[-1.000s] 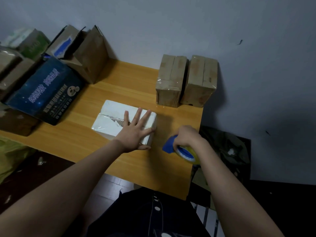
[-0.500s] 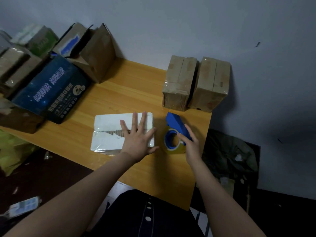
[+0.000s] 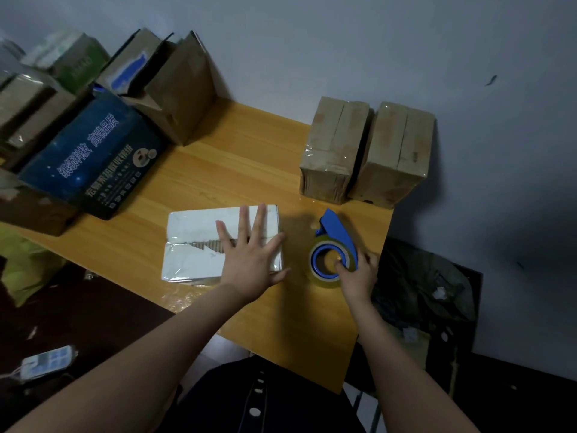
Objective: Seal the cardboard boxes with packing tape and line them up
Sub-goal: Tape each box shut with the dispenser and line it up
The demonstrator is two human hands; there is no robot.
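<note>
One wooden table, orange-yellow grain, smooth top. Its left end is buried under a pile of cartons that runs out of frame, so count unclear. Front of the pile: dark blue printed box, glossy, white lettering too blurred to read reliably. Behind it an open brown carton, flaps up, inside hidden. Off the table's right edge, lower down: dark crumpled bag, contents not legible. Low left: yellow-green bag, mostly cut off.

Back right corner, against the wall: left sealed box and right sealed box, side by side, touching or nearly, can't tell which. Matte brown cardboard under glossy clear tape, centre seams visible.

White box lies flat near the front edge. It's rectangular, with shiny clear tape or film over it, and a torn strip along the centre seam exposes brown corrugation. Its right part is covered by the left hand: palm down, fingers straight and spread, pressing the top.

Tape dispenser lies on the table just right of the white box, not touching it: blue plastic frame, pointed guard toward the wall, yellowish clear roll. Right hand grips it, fingers curled over the frame, one fingertip in the roll's core; thumb hidden.

Small pale device on the dark floor, lower left, too blurred to identify.
</note>
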